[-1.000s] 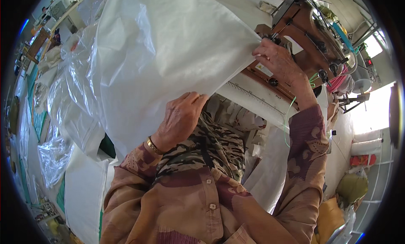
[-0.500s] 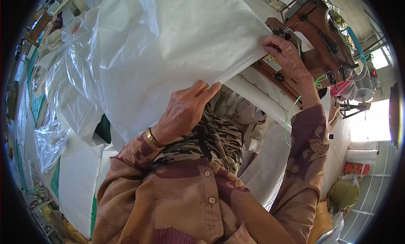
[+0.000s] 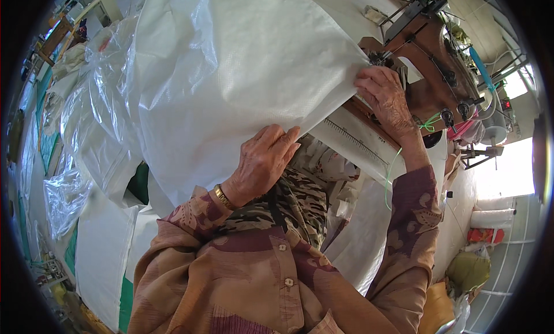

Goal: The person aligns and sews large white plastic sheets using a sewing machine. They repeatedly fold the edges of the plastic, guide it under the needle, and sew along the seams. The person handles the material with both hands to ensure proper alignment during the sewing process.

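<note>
A large white woven plastic sheet (image 3: 259, 57) spreads across the upper middle, its near edge running slantwise up toward a brown sewing machine (image 3: 430, 51). At that edge, my left hand (image 3: 265, 161) is closed on the sheet, thumb and fingers pinching it. My right hand (image 3: 389, 100) grips the same edge farther up, close beside the machine's needle area, with its fingertips bent over the sheet. The needle itself is hidden from me. Behind my right hand, a bright green thread (image 3: 427, 125) hangs by the machine.
A ruler-marked strip (image 3: 355, 138) lies on the machine table below the sheet's edge. Crumpled clear plastic film (image 3: 98, 103) is heaped at the left. White rolls (image 3: 492, 218) and an olive sack (image 3: 468, 270) stand at the lower right.
My right hand has slid slightly down and left along the edge, its fingers more curled. My left hand has shifted a little, and its outstretched finger has drawn in.
</note>
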Demonstrator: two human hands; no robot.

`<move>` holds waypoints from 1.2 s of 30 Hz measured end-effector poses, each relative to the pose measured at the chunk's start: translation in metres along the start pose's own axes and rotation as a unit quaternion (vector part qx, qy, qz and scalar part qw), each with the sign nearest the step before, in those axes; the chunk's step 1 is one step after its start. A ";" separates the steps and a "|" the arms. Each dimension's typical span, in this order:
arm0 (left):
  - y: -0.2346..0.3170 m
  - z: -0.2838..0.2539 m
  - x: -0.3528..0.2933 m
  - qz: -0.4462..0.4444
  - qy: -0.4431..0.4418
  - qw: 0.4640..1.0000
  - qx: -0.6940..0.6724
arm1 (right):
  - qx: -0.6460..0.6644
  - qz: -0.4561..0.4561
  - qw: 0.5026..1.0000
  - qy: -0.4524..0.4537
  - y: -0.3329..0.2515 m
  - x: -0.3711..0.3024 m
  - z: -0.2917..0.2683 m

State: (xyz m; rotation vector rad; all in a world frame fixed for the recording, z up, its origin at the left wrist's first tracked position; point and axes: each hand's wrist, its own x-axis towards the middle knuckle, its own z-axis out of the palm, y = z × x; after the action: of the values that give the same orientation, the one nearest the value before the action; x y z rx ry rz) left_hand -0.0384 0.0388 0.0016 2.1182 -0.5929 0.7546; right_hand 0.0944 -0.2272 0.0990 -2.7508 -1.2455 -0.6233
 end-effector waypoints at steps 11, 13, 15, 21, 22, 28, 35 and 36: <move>0.001 0.005 0.013 0.000 0.045 0.999 -0.009 | 0.069 0.023 0.997 0.009 0.006 -0.002 0.010; 0.002 0.003 0.014 -0.008 0.035 0.999 -0.010 | 0.070 0.031 0.997 0.011 0.006 -0.001 0.011; 0.003 0.001 0.013 -0.032 0.019 0.999 -0.021 | 0.065 0.034 0.997 0.017 0.004 0.001 0.012; 0.005 -0.007 0.011 0.002 -0.016 1.000 0.006 | 0.050 0.031 0.998 0.019 0.009 0.002 0.017; 0.005 -0.007 0.009 -0.001 -0.035 0.999 0.002 | 0.044 0.034 0.998 0.020 0.009 0.002 0.017; 0.010 -0.009 0.011 -0.001 -0.090 0.996 0.008 | 0.035 0.045 0.998 0.023 0.004 0.005 0.017; 0.011 -0.001 0.026 -0.074 -0.211 0.956 -0.192 | 0.010 0.039 0.999 0.025 0.015 0.000 0.025; 0.011 0.001 0.028 -0.103 -0.225 0.933 -0.261 | 0.004 0.039 0.999 0.034 0.017 -0.003 0.028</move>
State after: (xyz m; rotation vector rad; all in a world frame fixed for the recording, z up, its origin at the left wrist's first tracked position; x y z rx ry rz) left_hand -0.0249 0.0277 0.0257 1.8050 -0.7033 -0.0275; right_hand 0.1148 -0.2348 0.0741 -2.7318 -1.1177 -0.6961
